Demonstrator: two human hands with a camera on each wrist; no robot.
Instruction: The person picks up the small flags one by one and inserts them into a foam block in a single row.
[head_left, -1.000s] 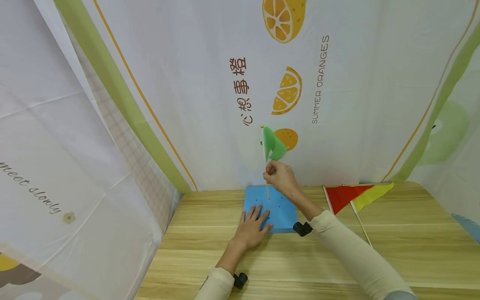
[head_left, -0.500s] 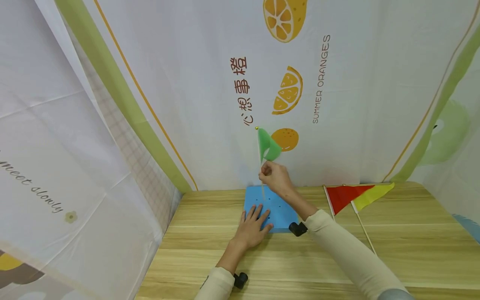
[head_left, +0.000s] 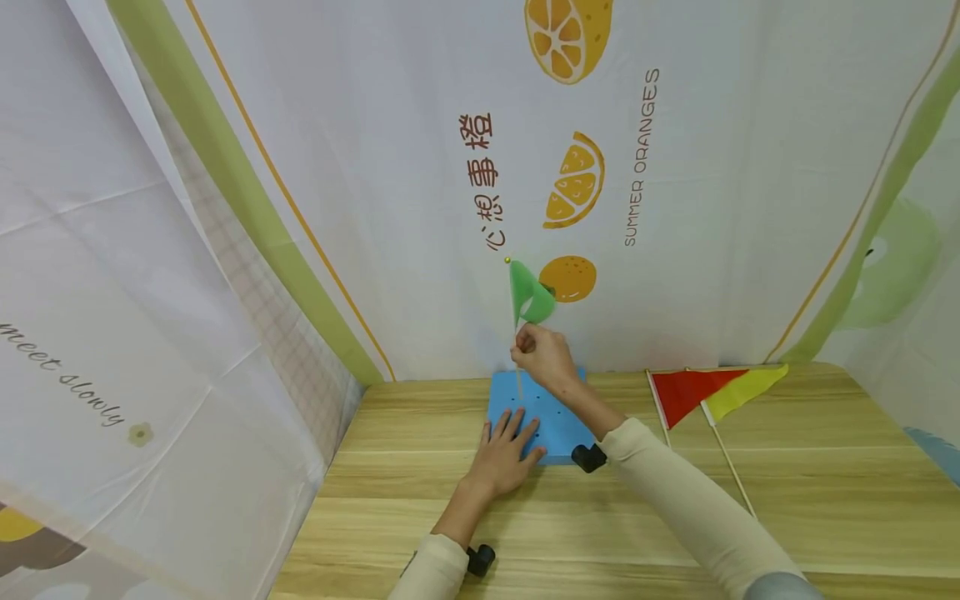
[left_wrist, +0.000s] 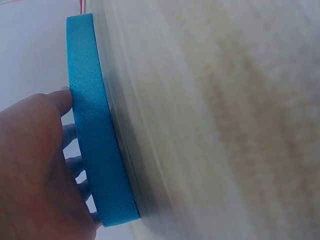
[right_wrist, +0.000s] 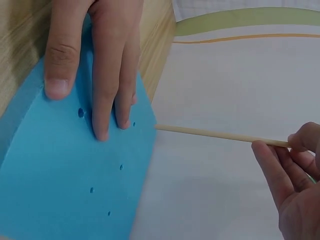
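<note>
My right hand (head_left: 546,358) pinches the stick of a small green flag (head_left: 528,293) between thumb and fingers, holding it nearly upright. A gold tip tops the stick. The bare wooden stick (right_wrist: 210,133) points down at the back part of a blue foam board (head_left: 558,429), its lower end close over the surface near a small hole. My left hand (head_left: 501,462) lies with spread, straight fingers on the board's front left part. In the left wrist view the left thumb and fingers rest along the top of the board's thick edge (left_wrist: 92,120).
To the right on the wooden table (head_left: 622,533) lie a red flag (head_left: 686,396) and a yellow flag (head_left: 738,393), partly overlapping, sticks toward the front. Several small holes dot the board. A printed white curtain (head_left: 375,208) hangs right behind the table.
My right hand has moved left and slightly down with the green flag, carrying the stick's lower end from the board's middle hole toward the left one. The left hand stays in place.
</note>
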